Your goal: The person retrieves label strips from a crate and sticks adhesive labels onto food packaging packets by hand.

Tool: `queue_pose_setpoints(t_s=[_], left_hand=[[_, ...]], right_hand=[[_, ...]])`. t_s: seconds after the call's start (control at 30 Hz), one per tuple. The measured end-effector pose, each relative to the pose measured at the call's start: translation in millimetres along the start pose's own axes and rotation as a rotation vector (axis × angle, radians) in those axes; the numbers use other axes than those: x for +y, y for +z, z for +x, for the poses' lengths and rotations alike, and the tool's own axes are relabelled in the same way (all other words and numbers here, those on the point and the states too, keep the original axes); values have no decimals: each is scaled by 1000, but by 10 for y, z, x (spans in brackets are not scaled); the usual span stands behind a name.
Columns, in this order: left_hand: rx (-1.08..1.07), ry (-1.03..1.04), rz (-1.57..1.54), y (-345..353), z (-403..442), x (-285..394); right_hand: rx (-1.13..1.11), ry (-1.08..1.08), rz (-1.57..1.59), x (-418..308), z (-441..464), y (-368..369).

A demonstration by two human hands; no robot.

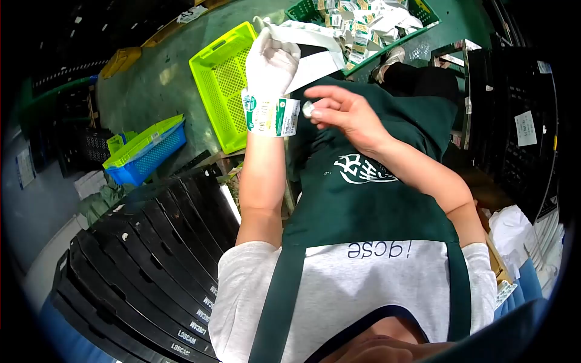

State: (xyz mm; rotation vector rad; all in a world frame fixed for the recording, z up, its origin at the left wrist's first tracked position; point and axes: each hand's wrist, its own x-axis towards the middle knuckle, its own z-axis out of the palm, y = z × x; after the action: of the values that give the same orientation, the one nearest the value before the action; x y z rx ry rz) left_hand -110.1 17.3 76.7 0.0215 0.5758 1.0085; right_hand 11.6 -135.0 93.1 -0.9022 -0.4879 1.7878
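Observation:
My left hand [269, 57], in a white glove, is raised near the yellow-green crate with its fingers curled on a long white strip [305, 35] that runs off to the right. Around the wrist of that arm sits a white and green printed label [270, 116]. My right hand [345, 115] is bare and just right of the label, thumb and fingers pinching a small whitish piece [308, 109] that is too small to name. Below the strip lies a white sheet [315, 71].
A yellow-green crate [212, 78] stands ahead on the floor. To its right, a green crate [433, 21] holds many labelled white packs [360, 30]. Black crates [151, 242] are stacked at left, near a blue crate [148, 160]. More black crates [514, 78] stand at right.

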Motion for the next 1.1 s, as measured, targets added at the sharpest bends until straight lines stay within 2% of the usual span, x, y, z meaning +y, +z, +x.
queue_pose_setpoints(t_s=[0.13, 0.33, 0.4, 0.43, 0.53, 0.63, 0.73, 0.9, 1.1], left_hand=[[-48, 57, -26, 53, -44, 27], [-183, -38, -133, -92, 43, 96], [-214, 10, -80, -86, 44, 105], [-230, 35, -54, -87, 45, 110], [-338, -87, -122, -158, 116, 207], [-134, 98, -171, -22, 54, 158], [-153, 60, -203, 9, 40, 187], [-70, 39, -165, 23, 15, 273], [-178, 38, -248, -85, 57, 240]], right_hand=[[-15, 181, 27, 183, 82, 32], [74, 85, 16, 148, 99, 89], [100, 33, -1, 181, 120, 101], [122, 66, 58, 180, 128, 112], [179, 145, 209, 137, 145, 193], [129, 129, 295, 202, 213, 221], [91, 105, 255, 208, 240, 265], [38, -23, 178, 186, 234, 312], [57, -91, 148, 263, 294, 308]])
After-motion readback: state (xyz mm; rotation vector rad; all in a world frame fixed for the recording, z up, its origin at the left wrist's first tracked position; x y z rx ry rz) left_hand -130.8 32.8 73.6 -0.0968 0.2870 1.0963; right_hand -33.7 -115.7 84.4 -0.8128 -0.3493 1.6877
